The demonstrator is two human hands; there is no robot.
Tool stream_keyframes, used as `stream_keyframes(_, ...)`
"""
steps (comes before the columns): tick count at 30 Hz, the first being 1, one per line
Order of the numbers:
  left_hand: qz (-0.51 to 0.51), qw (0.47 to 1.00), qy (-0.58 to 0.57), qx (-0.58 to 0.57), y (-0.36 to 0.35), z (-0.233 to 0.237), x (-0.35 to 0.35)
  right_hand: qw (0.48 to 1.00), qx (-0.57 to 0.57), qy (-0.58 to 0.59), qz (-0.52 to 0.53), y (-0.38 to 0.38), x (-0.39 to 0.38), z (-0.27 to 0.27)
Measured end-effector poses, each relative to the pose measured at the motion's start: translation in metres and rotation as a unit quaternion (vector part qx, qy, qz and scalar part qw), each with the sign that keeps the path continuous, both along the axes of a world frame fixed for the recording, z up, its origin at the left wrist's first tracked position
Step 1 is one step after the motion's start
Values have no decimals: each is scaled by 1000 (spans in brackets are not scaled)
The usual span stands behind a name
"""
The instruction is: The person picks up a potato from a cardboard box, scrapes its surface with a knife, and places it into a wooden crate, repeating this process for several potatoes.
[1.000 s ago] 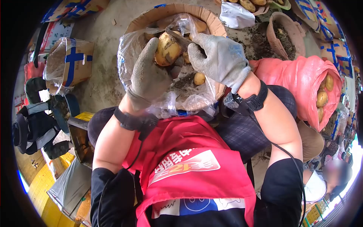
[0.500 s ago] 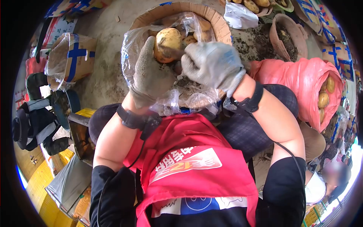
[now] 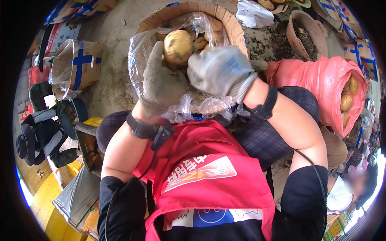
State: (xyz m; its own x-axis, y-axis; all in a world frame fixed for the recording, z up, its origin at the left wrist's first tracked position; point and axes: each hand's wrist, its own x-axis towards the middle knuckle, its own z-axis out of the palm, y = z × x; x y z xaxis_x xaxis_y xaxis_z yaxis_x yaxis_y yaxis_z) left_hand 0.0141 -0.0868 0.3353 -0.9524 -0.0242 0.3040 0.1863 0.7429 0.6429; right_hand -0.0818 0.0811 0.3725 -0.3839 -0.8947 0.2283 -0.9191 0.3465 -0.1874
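Observation:
My left hand (image 3: 163, 86), in a grey work glove, grips a large yellow potato (image 3: 178, 47) with its thumb along the left side. The potato is held over a round-edged cardboard box (image 3: 233, 22) lined with clear plastic (image 3: 138, 52), where more potatoes (image 3: 215, 37) lie. Close against the potato's right side is my right hand (image 3: 221, 72), also gloved, blurred and closed. The thin dark blade-like tool seen in it earlier is hidden now.
A pink sack (image 3: 309, 78) of potatoes lies at right, below a basket (image 3: 295, 38) with soil. A blue-taped carton (image 3: 86, 66) stands at left. A person in dark clothing (image 3: 46, 132) is at far left; another person (image 3: 341, 193) sits at lower right.
My right hand has shifted slightly left and down, and the thin dark tool across the potato is out of sight. More of the potato's face shows; my left hand still holds it.

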Motion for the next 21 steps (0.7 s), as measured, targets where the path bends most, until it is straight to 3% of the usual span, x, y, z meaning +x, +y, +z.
stream_keyframes(5, -5, 985, -44, 166, 0, -8, 5, 997, -63, -6, 45, 5, 0, -2)
stream_keyframes(6, -19, 999, -17, 30, -3, 6, 4, 996, -83, -18, 8, 4, -1, 3)
stream_keyframes(9, -27, 997, -44, 56, -4, 5, 6, 992, -104, -34, -59, 3, -3, 8)
stream_keyframes(10, -10, 986, -13, 166, 2, 9, 4, 994, -89, -33, -48, 3, -3, 6)
stream_keyframes(11, -35, 920, -86, 380, 5, 13, 2, 996, -73, -32, -37, 3, -2, 5)
stream_keyframes(12, -29, 741, -122, 660, 8, 17, 0, 999, -7, -9, 31, 3, 0, 5)
stream_keyframes(13, 28, 560, -129, 818, 12, 22, -2, 999, -8, -8, 30, 5, 0, 4)
stream_keyframes(14, 25, 752, -85, 654, 8, 10, 0, 998, -52, -20, 24, 7, 1, 2)
stream_keyframes(15, 21, 893, -35, 449, 7, 3, 1, 995, -94, -33, 18, 8, 2, 4)
stream_keyframes(17, 19, 976, 21, 215, 4, -7, 3, 987, -143, -58, -35, 13, -12, 15)
stream_keyframes(19, -10, 874, -27, 485, 4, -3, 1, 980, -163, -78, -77, 15, -27, 12)
stream_keyframes(21, -27, 793, -55, 606, 7, -2, 1, 982, -150, -78, -82, 15, -29, 7)
